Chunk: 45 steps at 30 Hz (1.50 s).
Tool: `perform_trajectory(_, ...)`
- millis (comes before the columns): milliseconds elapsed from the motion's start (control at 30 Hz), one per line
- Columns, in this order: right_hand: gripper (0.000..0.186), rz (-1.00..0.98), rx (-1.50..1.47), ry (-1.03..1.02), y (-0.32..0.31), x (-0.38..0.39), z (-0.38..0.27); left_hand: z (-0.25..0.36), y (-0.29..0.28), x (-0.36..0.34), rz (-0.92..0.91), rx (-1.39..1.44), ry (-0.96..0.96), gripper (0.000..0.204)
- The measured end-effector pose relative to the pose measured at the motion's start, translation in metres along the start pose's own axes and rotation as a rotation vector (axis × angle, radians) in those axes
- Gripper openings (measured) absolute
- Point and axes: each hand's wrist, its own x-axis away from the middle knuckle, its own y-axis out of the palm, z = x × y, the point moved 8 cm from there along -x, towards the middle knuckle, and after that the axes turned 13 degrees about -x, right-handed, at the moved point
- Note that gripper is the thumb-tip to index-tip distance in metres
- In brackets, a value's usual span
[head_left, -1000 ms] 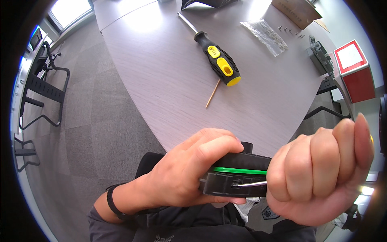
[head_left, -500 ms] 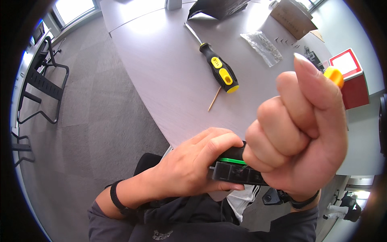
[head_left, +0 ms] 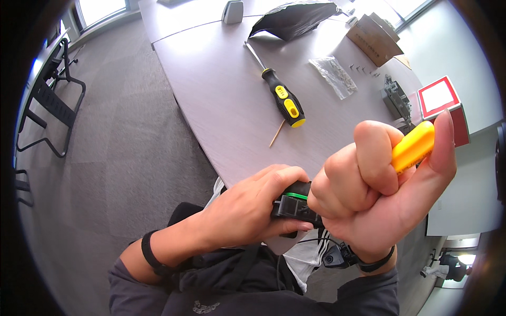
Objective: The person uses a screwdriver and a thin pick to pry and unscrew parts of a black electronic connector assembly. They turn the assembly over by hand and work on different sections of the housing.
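My left hand [head_left: 258, 203] is closed round a black plastic part with a bright green strip [head_left: 296, 196], held above my lap at the near table edge. Just to its right, my right hand [head_left: 363, 184] is curled in a fist on a yellow-handled tool [head_left: 414, 147]. The yellow handle pokes out between thumb and forefinger, and the rest of the tool is hidden in the hand. The fist's little-finger side meets or covers the right end of the black part; I cannot tell which. A black and yellow screwdriver [head_left: 284, 100] lies on the table beyond, with a thin wooden stick [head_left: 276, 133] by its handle.
On the table are a clear plastic bag [head_left: 334, 76], several small screws [head_left: 363, 69], a dark mechanical part [head_left: 396, 99], a red and white box [head_left: 440, 97], a cardboard box [head_left: 373, 41] and a black bag [head_left: 295, 20]. A chair [head_left: 58, 105] stands at the left.
My right fist has turned and its thumb has swung outward, uncovering more of the yellow handle. Both hands sit slightly further left in the picture, and the view has shifted a little.
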Motion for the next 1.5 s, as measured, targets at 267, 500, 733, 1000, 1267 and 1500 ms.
perform_trajectory(267,0.064,-0.110,-0.050,0.008,-0.002,0.000,0.001,-0.005,0.001,0.001,0.032,0.045,-0.029,0.058)
perform_trajectory(500,0.065,-0.131,-0.025,0.026,0.005,0.007,0.004,-0.002,0.000,0.004,0.047,0.025,-0.005,0.060)
perform_trajectory(733,0.067,0.156,-0.083,0.027,0.000,0.002,0.014,0.002,-0.003,0.007,0.052,-0.013,0.034,0.058)
perform_trajectory(1000,0.067,0.044,0.012,-0.078,0.006,0.002,0.007,-0.001,0.000,0.008,0.021,-0.028,-0.059,0.057)
perform_trajectory(1267,0.066,-0.022,0.018,-0.009,0.012,-0.004,0.013,0.001,-0.002,0.008,0.042,-0.067,-0.053,0.059)
perform_trajectory(1500,0.065,-0.033,0.136,0.050,0.011,-0.008,0.020,-0.003,0.001,0.011,0.033,-0.075,-0.053,0.058)
